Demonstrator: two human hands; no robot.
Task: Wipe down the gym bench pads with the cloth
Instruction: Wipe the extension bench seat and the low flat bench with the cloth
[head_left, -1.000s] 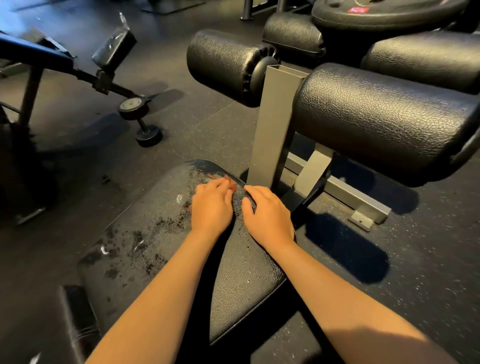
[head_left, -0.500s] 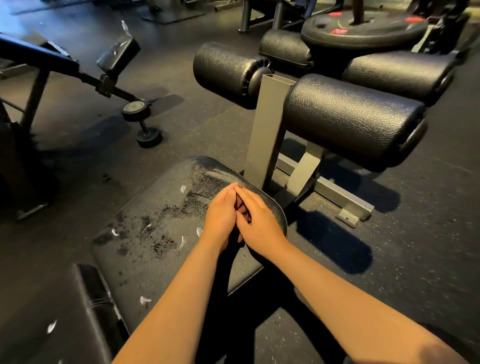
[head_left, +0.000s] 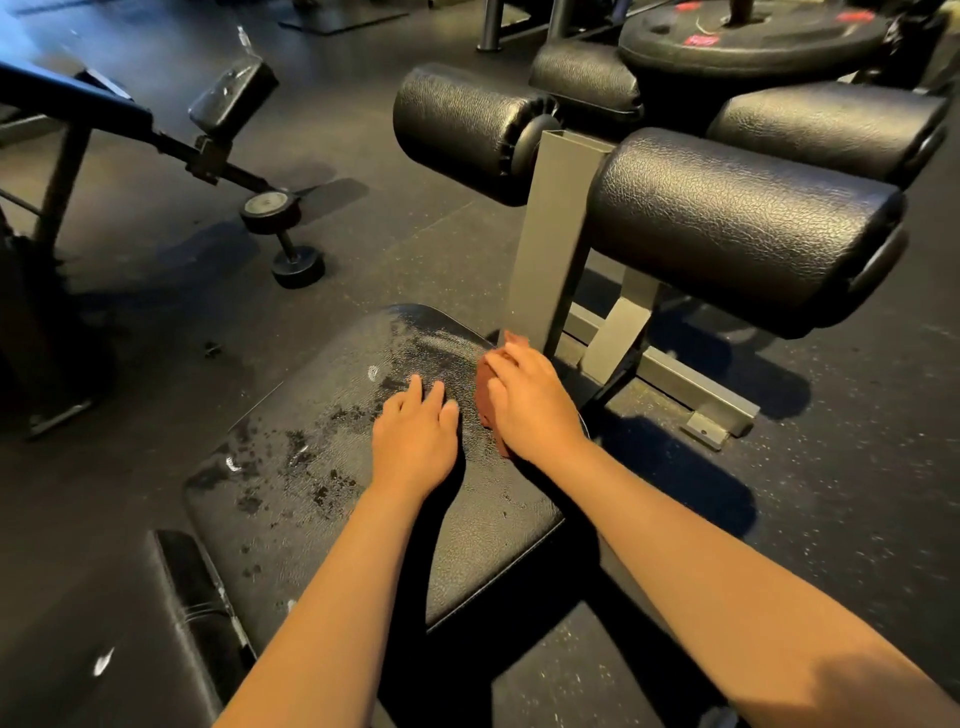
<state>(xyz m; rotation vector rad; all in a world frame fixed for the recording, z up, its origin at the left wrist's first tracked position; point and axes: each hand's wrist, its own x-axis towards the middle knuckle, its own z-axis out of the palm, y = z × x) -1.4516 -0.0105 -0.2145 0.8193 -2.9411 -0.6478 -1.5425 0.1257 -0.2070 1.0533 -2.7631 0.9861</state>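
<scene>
The black seat pad (head_left: 322, 467) of the bench lies below me, streaked with wet patches and dark specks on its left half. My left hand (head_left: 415, 441) rests flat on the pad's middle, fingers straight, holding nothing. My right hand (head_left: 535, 405) curls over a bunched reddish-brown cloth (head_left: 485, 400) at the pad's far right corner, beside the grey upright post (head_left: 550, 234). Two black roller pads stand above, one to the right (head_left: 727, 223) and one to the left (head_left: 457, 124) of the post.
Another black pad (head_left: 197, 597) adjoins the seat at lower left. A second bench frame with small wheels (head_left: 280, 234) stands on the dark rubber floor at left. More rollers and a weight plate (head_left: 753, 31) crowd the top right. A grey floor bar (head_left: 696, 395) runs right.
My hands were together on the cloth; now they have parted. The right hand has carried the cloth toward the far right corner, and the left lies flat on the pad.
</scene>
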